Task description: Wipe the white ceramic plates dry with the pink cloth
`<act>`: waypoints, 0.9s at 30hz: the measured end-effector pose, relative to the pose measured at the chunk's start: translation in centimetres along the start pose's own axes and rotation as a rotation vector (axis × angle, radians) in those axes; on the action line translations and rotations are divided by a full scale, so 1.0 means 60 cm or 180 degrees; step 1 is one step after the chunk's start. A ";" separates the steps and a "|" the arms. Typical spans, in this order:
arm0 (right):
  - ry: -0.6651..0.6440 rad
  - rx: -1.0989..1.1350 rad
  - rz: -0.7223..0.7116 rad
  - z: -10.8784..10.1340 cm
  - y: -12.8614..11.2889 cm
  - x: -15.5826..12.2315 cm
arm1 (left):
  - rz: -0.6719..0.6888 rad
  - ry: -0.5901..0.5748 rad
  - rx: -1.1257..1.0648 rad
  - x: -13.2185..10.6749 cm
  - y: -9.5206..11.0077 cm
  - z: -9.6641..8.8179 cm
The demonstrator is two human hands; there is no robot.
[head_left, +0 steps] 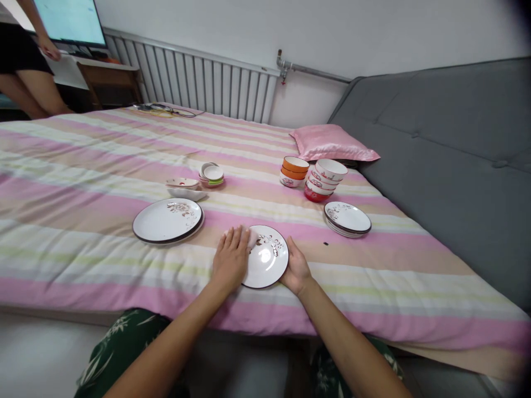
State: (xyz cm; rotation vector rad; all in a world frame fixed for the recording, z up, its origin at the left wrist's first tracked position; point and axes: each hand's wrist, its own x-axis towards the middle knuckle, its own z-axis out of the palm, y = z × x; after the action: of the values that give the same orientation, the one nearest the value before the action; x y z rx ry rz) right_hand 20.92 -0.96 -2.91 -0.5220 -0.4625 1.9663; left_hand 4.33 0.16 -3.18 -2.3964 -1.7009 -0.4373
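A small white plate (267,257) with a dark rim and brown flower print lies on the striped bed cover near the front edge. My left hand (230,258) lies flat, fingers stretched out, over the plate's left edge, pressing a white cloth (252,237) onto it. My right hand (296,267) grips the plate's right rim, thumb on the rim and fingers tucked beneath.
A larger plate stack (168,221) lies to the left, small plates (347,218) to the right. Bowl stacks (317,177), small dishes (211,174), a folded cloth (186,193) and a pink pillow (332,142) lie further back. Grey sofa (448,166) on the right; another person (25,61) stands far left.
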 end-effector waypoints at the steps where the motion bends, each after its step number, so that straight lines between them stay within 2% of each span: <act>1: 0.0003 0.0004 -0.0002 0.000 0.000 0.000 | -0.0073 0.0016 0.0016 0.000 -0.001 0.001; 8: 0.0030 0.0005 0.0002 0.000 -0.001 0.000 | -0.0221 0.0113 -0.0077 0.001 -0.005 0.011; 16: 0.0026 0.0013 0.0025 -0.004 -0.001 0.000 | 0.0104 0.0195 -0.0253 -0.002 -0.004 0.008; 27: 0.0027 0.0053 0.0003 -0.002 -0.001 0.000 | 0.0021 0.0335 -0.0530 -0.002 -0.002 0.018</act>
State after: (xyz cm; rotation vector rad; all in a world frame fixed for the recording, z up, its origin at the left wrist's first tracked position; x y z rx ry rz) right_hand 21.02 -0.93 -2.96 -0.5198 -0.4402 1.9667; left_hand 4.31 0.43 -4.24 -2.4419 -1.6715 -0.7173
